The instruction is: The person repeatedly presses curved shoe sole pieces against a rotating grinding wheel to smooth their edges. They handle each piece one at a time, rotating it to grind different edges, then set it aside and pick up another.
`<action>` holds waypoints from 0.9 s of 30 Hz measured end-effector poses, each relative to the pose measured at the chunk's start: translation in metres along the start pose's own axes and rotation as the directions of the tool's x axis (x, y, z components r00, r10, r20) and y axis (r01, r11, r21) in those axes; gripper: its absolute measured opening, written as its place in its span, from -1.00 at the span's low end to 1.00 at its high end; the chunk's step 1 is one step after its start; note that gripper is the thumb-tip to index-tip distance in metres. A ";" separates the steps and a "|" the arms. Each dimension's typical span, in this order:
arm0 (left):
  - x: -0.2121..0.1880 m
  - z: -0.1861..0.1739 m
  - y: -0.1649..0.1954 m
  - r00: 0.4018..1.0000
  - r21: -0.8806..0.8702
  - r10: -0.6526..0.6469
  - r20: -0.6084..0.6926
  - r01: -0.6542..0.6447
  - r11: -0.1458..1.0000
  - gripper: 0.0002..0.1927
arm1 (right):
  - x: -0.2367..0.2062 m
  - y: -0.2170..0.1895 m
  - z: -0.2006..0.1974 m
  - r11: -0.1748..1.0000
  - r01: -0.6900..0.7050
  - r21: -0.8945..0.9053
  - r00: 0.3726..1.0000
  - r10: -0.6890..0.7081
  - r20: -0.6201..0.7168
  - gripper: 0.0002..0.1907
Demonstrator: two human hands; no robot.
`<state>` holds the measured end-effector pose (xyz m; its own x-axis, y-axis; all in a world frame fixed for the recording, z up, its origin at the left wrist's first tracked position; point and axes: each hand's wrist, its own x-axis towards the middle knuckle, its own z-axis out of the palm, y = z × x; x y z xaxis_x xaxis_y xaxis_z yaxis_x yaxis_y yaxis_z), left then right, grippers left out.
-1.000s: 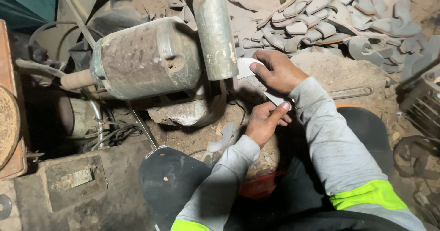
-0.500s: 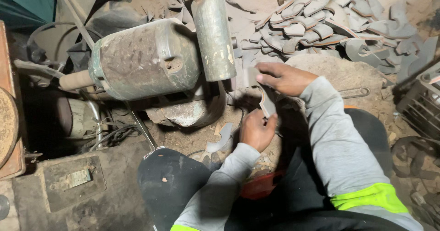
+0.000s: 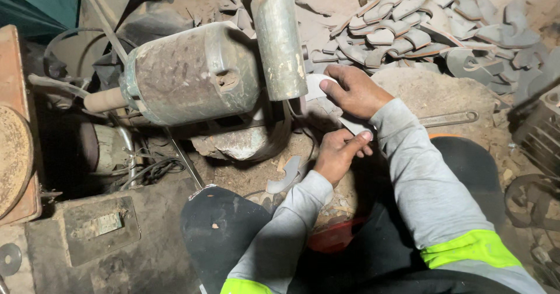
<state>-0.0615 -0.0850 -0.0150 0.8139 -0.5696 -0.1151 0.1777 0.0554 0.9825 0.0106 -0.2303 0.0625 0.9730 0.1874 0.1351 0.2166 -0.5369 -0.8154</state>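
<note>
My right hand (image 3: pixel 354 91) and my left hand (image 3: pixel 339 152) both grip a curved, pale metal blade (image 3: pixel 318 84). The right hand presses its upper end against the grinding wheel, which is hidden behind the dusty metal guard (image 3: pixel 280 37) of the grinder. The left hand holds the lower end (image 3: pixel 353 126) with the thumb on top. The big green-grey motor housing (image 3: pixel 192 75) lies just left of the hands. Both arms wear grey sleeves with yellow-green bands.
A heap of several similar curved blades (image 3: pixel 420 31) lies at the upper right. One loose blade (image 3: pixel 286 176) rests on the dirt under the motor. A spanner (image 3: pixel 446 119) lies right of my arm. Cables (image 3: pixel 146 171) and a rusty disc (image 3: pixel 14 160) are on the left.
The blade was lifted off the wheel and swung down half a second ago, then brought back up against it. Both hands kept their grip throughout.
</note>
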 end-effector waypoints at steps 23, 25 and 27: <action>-0.028 -0.008 0.000 0.971 0.410 0.041 -0.234 0.060 0.910 -0.75 | -0.026 -0.003 -0.024 0.994 -0.058 0.097 0.972 0.034 0.232 -0.66; -0.014 -0.004 -0.004 0.991 -0.113 -0.129 -0.034 0.125 0.986 -0.74 | -0.019 -0.002 -0.015 0.991 -0.125 0.045 0.979 0.117 0.165 -0.67; -0.004 -0.001 -0.009 0.994 -0.120 -0.109 0.010 0.109 0.987 -0.71 | -0.010 0.000 -0.004 0.999 -0.031 0.044 0.998 0.028 0.057 -0.68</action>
<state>-0.0653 -0.0825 -0.0238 0.7840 -0.5805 -0.2197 0.3306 0.0910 0.9394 0.0013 -0.2359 0.0634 0.9725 0.2187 0.0799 0.1830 -0.5053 -0.8433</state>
